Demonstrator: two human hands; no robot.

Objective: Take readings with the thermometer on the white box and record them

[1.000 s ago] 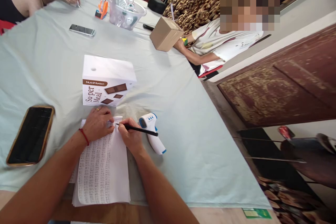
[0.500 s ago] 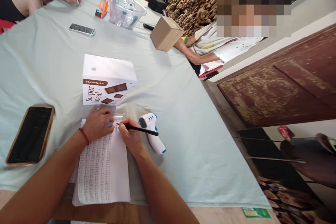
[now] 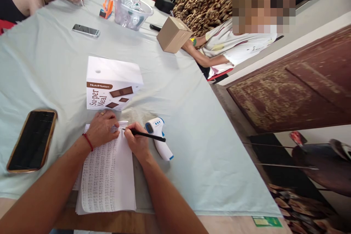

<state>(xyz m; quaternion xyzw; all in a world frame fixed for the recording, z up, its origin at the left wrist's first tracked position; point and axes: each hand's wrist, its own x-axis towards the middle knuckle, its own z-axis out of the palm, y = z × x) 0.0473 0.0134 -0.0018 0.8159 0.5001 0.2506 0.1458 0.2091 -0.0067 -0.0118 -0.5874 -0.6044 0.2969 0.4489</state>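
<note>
My right hand (image 3: pixel 135 140) grips a black pen (image 3: pixel 149 136), its tip on the upper part of a stack of paper (image 3: pixel 109 182). Columns of small handwriting cover much of the top sheet; its right strip is blank. Across the sheet's top left lies my left hand (image 3: pixel 102 129), fingers bent and slightly apart, pressing on the paper. It wears a ring and a red cord bracelet. Just beyond it stands a white NutriMotion box (image 3: pixel 113 80) with chocolate bars pictured. A white and blue infrared thermometer (image 3: pixel 159 139) rests right of my right hand.
Left lies a large phone (image 3: pixel 31 140); farther off, another phone (image 3: pixel 86 30). Toward the back are an orange tape dispenser (image 3: pixel 106 9), a plastic basket (image 3: pixel 126 20) with bottles, and a cardboard box (image 3: pixel 173 34). People sit around the cloth-covered table (image 3: pixel 205 161). A green card (image 3: pixel 266 221) lies by the front edge.
The person at the right has shifted their head slightly. My hands, the pen and the paper look almost unchanged.
</note>
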